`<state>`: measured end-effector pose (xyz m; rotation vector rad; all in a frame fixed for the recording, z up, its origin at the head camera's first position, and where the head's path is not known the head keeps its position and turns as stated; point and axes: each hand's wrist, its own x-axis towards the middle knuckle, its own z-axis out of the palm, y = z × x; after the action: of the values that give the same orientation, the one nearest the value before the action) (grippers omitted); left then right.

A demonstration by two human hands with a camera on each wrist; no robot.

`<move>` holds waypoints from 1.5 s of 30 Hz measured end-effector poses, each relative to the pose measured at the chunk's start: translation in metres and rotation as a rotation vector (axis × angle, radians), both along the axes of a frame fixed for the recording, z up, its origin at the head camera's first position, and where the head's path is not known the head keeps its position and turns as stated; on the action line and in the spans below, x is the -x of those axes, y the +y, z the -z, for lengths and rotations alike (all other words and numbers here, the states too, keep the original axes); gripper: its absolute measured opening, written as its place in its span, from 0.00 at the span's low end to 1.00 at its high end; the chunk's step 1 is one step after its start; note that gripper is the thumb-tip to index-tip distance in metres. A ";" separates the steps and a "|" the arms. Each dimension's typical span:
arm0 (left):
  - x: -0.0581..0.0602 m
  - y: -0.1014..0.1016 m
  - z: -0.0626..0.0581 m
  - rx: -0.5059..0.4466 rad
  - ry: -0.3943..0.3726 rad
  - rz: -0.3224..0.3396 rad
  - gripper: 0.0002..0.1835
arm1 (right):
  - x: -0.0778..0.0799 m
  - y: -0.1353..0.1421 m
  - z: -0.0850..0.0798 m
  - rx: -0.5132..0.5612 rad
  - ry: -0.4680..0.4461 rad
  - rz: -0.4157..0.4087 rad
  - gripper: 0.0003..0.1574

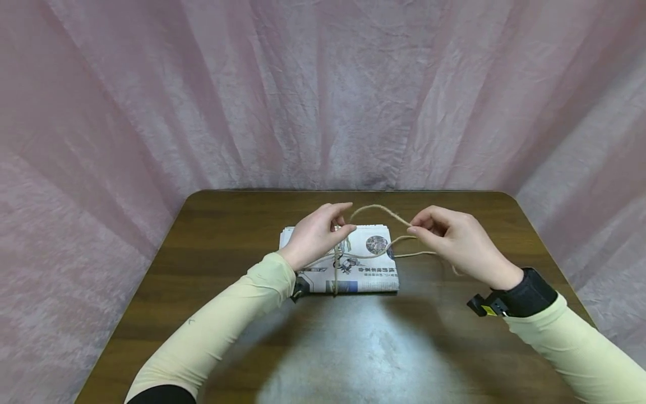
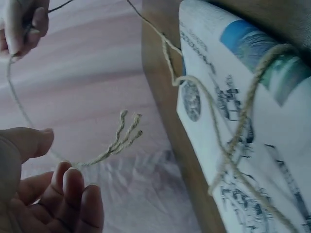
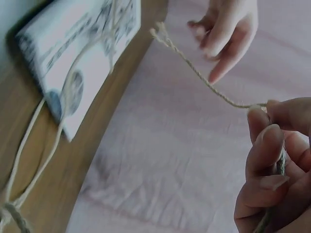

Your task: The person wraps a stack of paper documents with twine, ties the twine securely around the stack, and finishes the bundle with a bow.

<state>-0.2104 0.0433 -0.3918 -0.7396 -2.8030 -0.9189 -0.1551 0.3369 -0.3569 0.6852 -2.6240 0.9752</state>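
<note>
A stack of folded newspapers [image 1: 373, 275] lies on the table with twine [image 1: 335, 275] crossing over its top. My right hand [image 1: 456, 238] pinches a length of the twine between thumb and fingertips, to the right of the stack. From that pinch the twine arcs over to the left and finishes in a frayed end [image 2: 129, 128] of several strands. Above the left part of the stack is my left hand [image 1: 315, 233], thumb and fingers spread apart. In the left wrist view its fingertips are right at the twine near the frayed end, without gripping it.
The brown wooden table [image 1: 227, 241] ends at a far edge just behind the stack. A pink curtain [image 1: 323, 101] hangs beyond it and along both sides. More twine [image 3: 34, 179] trails off the stack's right side toward my right hand.
</note>
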 end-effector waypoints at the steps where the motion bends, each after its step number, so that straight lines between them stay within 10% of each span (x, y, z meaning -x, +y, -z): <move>1: 0.001 -0.002 0.002 -0.001 -0.023 -0.001 0.24 | 0.001 -0.005 0.000 -0.001 0.015 -0.023 0.03; 9: 0.003 -0.016 0.010 -0.013 -0.102 -0.022 0.06 | 0.009 -0.028 0.004 0.000 0.043 -0.079 0.03; 45: 0.021 -0.081 0.029 -0.091 -0.224 -0.168 0.05 | 0.001 0.018 0.047 -0.140 -0.046 0.032 0.15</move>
<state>-0.2318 -0.0372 -0.4204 -0.4046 -2.9301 -1.1537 -0.1563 0.3549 -0.4038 0.6578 -2.7550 0.8143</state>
